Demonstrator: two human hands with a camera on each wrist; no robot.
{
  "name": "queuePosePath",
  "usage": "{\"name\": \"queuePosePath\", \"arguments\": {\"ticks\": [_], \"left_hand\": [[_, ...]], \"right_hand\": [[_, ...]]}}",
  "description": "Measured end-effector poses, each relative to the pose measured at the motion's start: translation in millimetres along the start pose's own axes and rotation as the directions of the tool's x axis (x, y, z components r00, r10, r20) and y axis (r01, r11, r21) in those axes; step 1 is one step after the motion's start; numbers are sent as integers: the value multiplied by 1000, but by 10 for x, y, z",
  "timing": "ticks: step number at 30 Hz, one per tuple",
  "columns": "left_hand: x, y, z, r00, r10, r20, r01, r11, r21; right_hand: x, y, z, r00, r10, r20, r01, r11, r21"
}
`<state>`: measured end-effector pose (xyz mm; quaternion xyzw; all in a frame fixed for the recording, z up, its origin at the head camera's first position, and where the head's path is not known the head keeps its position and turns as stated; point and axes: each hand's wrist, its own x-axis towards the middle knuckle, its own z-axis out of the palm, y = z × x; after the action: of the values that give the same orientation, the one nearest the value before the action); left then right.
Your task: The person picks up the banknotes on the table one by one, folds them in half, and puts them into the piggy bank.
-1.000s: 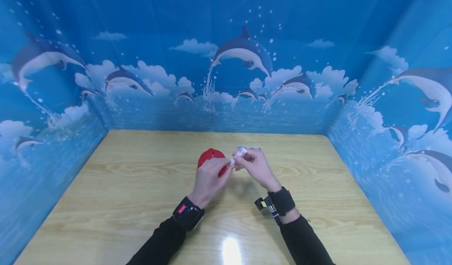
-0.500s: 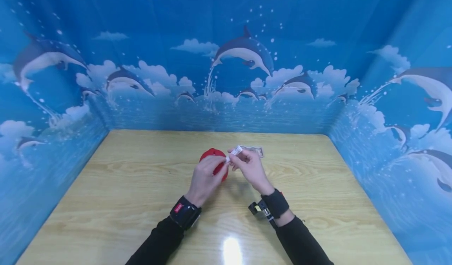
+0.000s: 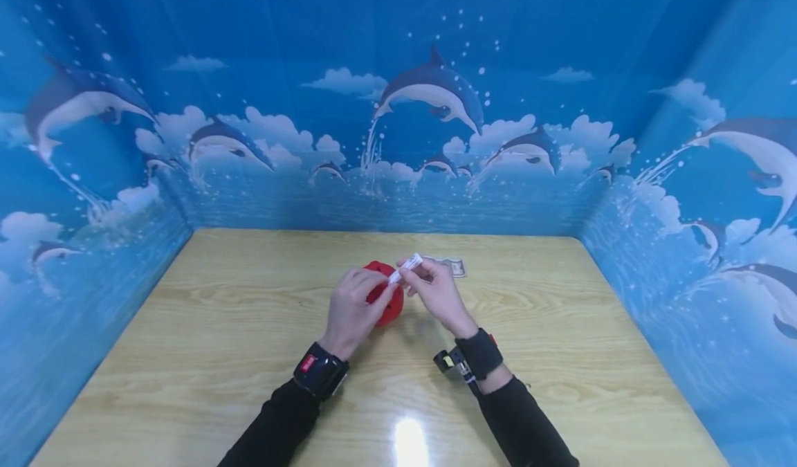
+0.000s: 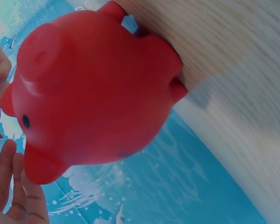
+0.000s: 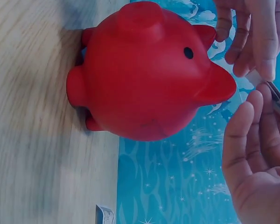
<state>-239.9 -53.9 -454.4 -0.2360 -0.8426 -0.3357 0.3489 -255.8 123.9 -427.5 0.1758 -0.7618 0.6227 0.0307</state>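
Observation:
A red piggy bank [image 4: 98, 88] stands on the table, its snout towards me, partly hidden by my left hand in the head view. Over its top, both hands hold a small folded banknote [image 3: 407, 268]. My left hand [image 3: 351, 308] pinches the note's lower left end between thumb and fingers. At the upper right end, my right hand [image 3: 438, 297] pinches it too. Only a dark thin edge of the note shows between the fingertips in the right wrist view. The bank's slot is hidden by the hands.
Another banknote [image 3: 457, 268] lies flat on the wooden table [image 3: 249, 301], just behind my right hand. A blue curtain with dolphins [image 3: 429, 93] encloses the table at the back and both sides.
Both hands have shifted a little left with the folded banknote, now nearer over the piggy bank. More of the banknote on the table has come into view.

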Motion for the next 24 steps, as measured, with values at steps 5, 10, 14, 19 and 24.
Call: {"name": "queuePosePath", "arguments": {"ticks": [5, 10, 14, 19, 24], "left_hand": [[-5, -75, -7, 1000, -22, -17, 21, 1000, -18], [-28, -158, -17, 993, -120, 5, 120, 990, -71], [-24, -197, -28, 971, -231, 59, 236, 967, -101], [-14, -223, -18, 910, -358, 209, 384, 917, -105], [-9, -263, 9, 831, -428, 356, 490, 865, -104]], "right_hand": [[58, 115, 39, 999, 18, -43, -18, 1000, -2], [98, 141, 87, 995, -20, -94, 17, 999, -28], [114, 140, 124, 992, -49, -116, 38, 995, -93], [128, 140, 175, 988, -75, -134, 51, 983, -179], [174, 138, 234, 984, -119, -134, 80, 960, -270]]}}
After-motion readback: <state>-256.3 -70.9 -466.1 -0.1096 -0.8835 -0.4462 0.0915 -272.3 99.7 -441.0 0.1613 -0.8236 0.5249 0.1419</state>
